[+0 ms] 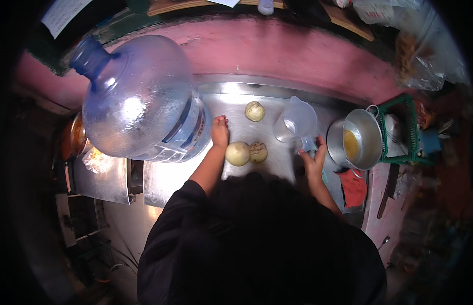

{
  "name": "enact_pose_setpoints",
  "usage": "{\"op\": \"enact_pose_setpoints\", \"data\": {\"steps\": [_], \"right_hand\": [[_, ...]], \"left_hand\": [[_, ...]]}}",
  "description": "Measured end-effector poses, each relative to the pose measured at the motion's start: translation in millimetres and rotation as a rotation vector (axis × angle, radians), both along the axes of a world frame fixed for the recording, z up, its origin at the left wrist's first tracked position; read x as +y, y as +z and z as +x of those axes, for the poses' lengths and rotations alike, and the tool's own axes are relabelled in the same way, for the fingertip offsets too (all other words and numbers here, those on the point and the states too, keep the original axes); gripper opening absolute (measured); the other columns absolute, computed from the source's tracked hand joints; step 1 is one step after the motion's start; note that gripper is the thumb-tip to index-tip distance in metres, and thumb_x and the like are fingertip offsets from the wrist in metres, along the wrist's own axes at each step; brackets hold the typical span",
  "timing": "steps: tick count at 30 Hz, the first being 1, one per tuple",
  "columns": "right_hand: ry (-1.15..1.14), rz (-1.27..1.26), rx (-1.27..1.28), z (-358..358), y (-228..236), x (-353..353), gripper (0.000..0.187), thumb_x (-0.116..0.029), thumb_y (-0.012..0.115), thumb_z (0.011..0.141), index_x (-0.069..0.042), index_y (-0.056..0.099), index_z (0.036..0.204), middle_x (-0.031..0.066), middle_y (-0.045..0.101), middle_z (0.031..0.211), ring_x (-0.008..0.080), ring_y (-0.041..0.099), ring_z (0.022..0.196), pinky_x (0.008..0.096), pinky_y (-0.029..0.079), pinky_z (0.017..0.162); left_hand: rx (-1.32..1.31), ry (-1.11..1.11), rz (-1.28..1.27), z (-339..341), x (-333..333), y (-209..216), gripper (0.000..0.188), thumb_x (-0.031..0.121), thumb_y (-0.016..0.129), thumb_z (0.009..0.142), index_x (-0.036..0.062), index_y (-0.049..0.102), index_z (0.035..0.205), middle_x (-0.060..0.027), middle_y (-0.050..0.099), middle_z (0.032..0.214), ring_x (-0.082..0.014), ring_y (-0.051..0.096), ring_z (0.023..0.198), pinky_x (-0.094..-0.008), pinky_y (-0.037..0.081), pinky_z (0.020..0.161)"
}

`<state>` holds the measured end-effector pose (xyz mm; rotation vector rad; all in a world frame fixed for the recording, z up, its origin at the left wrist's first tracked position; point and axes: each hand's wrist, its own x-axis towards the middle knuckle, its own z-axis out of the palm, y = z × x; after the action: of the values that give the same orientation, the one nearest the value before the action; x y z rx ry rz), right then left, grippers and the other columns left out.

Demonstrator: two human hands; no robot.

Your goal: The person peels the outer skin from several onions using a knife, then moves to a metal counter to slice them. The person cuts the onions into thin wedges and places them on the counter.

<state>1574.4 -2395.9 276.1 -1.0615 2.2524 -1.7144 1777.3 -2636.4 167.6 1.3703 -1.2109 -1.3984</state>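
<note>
My left hand (219, 133) is beside the large blue-tinted water jug (145, 101), its fingers curled in with nothing visible in them. Two round, pale, peeled-looking vegetables lie just right of that wrist: a smooth one (237, 154) touching a brown-marked one (257, 152). A third, greenish round vegetable (254, 111) sits farther back. On the right, a clear plastic measuring pitcher (296, 119) stands on the steel counter (272, 140). My right hand (314, 158) has its thumb and fingers on either side of the pitcher's handle.
Right of the pitcher is a metal pot (366, 140) with yellowish contents, near a green plastic rack (412, 127). A red cloth (353, 187) lies at the counter's right end; a knife (388, 190) is beyond it. A pink wall (277, 51) borders the back.
</note>
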Motion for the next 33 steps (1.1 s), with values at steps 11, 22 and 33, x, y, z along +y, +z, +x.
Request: {"op": "enact_pose_setpoints", "data": {"steps": [11,22,33], "right_hand": [[0.150,-0.261,-0.714,-29.6,31.7,-37.1,0.021,0.000,0.061,0.075,-0.005,0.052,0.093,0.0029,0.056,0.088,0.0150,0.053,0.087,0.0280,0.038,0.085],[-0.094,-0.061,-0.435,-72.2,-5.8,-29.1,0.045,0.001,0.064,0.068,-0.003,0.048,0.109,0.0052,0.052,0.096,0.0165,0.050,0.091,0.0270,0.039,0.084],[-0.126,0.769,0.360,15.5,-9.3,151.3,0.036,-0.011,0.060,0.069,-0.008,0.057,0.105,0.0126,0.057,0.096,0.0332,0.054,0.092,0.0401,0.044,0.079]], "left_hand": [[-0.482,-0.504,-0.587,74.0,98.3,95.8,0.040,0.021,0.065,0.081,0.0036,0.054,0.115,-0.0125,0.059,0.108,-0.0271,0.055,0.100,-0.0334,0.041,0.089],[-0.694,-0.899,-0.240,127.7,116.8,86.2,0.066,0.033,0.072,0.068,0.0149,0.047,0.127,-0.0161,0.054,0.114,-0.0338,0.052,0.107,-0.0399,0.042,0.092],[-1.085,-0.644,-0.683,31.3,56.8,107.3,0.062,0.021,0.068,0.074,0.0129,0.043,0.131,-0.0167,0.037,0.136,-0.0336,0.036,0.125,-0.0402,0.035,0.100]]}}
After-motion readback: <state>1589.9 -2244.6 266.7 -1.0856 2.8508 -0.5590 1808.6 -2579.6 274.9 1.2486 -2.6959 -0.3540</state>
